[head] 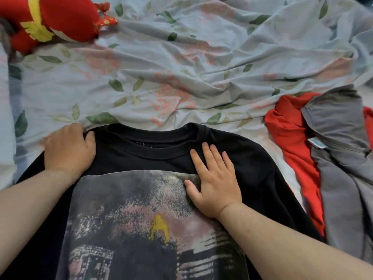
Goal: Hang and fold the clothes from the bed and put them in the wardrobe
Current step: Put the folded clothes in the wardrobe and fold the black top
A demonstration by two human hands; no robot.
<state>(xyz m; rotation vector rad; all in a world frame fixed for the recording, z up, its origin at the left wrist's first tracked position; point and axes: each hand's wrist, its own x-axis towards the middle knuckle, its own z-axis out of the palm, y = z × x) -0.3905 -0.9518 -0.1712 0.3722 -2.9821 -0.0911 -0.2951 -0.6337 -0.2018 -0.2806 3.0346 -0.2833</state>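
Note:
A black T-shirt (141, 154) with a faded grey and pink print lies face up on the bed, collar away from me. My left hand (68, 148) grips the shirt's left shoulder, thumb on top of the cloth and fingers curled around the edge. My right hand (214, 178) rests flat on the chest just below the collar, fingers spread, pressing the fabric down. To the right lie a grey garment (341, 158) and a red garment (290, 138), crumpled together.
A wrinkled pale blue floral sheet (181, 67) covers the bed beyond the shirt. A red and yellow plush toy (50, 19) lies at the far left corner. The wardrobe is out of view.

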